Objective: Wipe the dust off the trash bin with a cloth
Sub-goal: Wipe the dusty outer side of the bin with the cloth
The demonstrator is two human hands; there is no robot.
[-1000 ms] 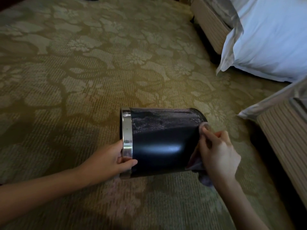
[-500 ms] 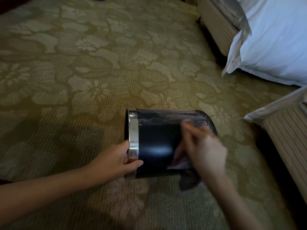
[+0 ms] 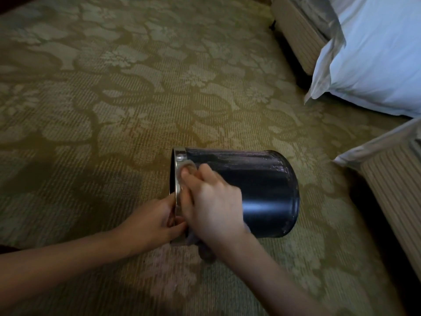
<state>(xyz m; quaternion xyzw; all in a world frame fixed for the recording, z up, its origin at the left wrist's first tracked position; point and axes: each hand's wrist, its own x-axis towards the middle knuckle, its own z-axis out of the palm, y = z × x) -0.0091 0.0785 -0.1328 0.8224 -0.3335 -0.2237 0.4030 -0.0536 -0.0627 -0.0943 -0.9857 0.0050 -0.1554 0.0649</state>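
A green-gold carpet (image 3: 114,87) with a pale flower pattern fills most of the view, seen from above. At the upper right, a bed (image 3: 303,30) with a striped base carries a white pillow (image 3: 376,60) that hangs over its edge. A second striped bed base (image 3: 394,197) runs down the right side. Near the middle of the carpet a black trash bin (image 3: 268,190) lies on its side — open mouth to the left, bottom to the right, with a grey band of dust along its upper flank. The person's left hand (image 3: 150,222) grips the near part of the bin's silver rim (image 3: 178,159), fingers curled round it. The right hand (image 3: 214,206), slightly blurred, presses a grey cloth (image 3: 205,249) against the bin's side just beside the rim, fingers bent and grasping the cloth — its loose end hangs below the wrist.
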